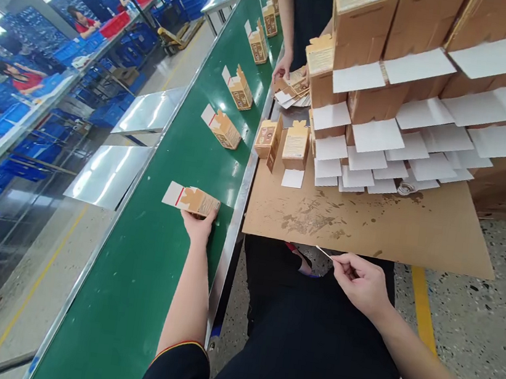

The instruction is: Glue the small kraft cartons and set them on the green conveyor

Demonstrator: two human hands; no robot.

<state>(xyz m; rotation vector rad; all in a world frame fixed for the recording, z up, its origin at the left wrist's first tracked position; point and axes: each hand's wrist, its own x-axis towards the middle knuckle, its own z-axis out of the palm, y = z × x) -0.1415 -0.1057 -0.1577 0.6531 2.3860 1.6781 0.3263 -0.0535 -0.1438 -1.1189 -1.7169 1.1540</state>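
Note:
My left hand (198,226) reaches out over the green conveyor belt (142,287) and rests its fingers on a small tan carton (192,200) lying on its side with its white flap open. My right hand (361,284) is closed in a pinch on a thin white stick (325,253), just below the near edge of the brown cardboard work sheet (370,223). Two upright tan cartons (282,143) stand on the sheet's far left. Behind them is a big stack of flat cartons (413,105) with white flaps fanned out.
Several more open cartons (226,129) lie spaced along the belt further away. Another person's hand (282,69) works at cartons beyond the stack. Blue crates (5,119) fill racks at left, with other people there. Shiny metal plates (110,174) jut from the belt's left side.

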